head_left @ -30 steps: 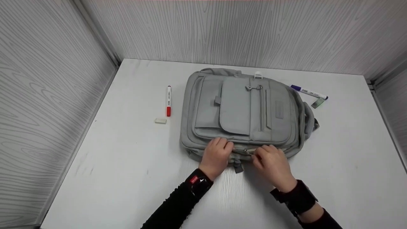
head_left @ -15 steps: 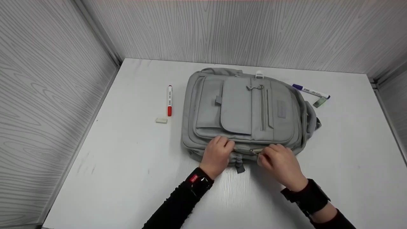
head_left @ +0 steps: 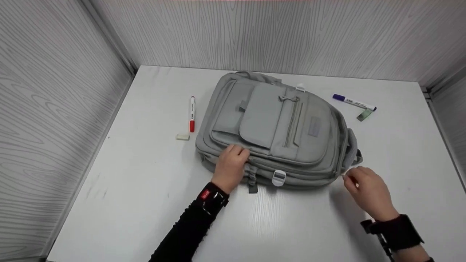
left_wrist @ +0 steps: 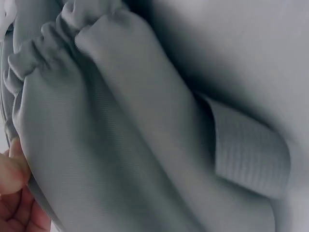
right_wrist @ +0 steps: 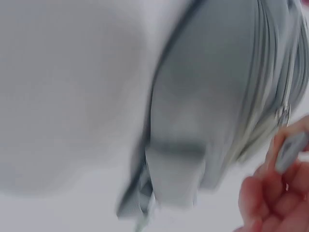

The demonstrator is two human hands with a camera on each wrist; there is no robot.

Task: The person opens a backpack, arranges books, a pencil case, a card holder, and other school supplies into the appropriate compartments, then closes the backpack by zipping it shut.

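A grey backpack lies front side up on the white table, its top toward the right. With thumb and fingers my left hand pinches the fabric along the near side, just above the gathered side pocket. My right hand is off the bag's near right corner, pinching a zipper pull. The slider sits at that corner, and the zipper line along the near side looks closed behind it. The right wrist view is blurred.
A red-capped marker and a small pale eraser-like block lie left of the bag. Beyond its top right are a blue-capped marker and a small green block. Wood-grain panels wall the table.
My right hand has drawn the zipper pull rightward along the near side to the corner. The backpack has turned slightly, its near side sliding left with my left hand. A white side buckle now shows.
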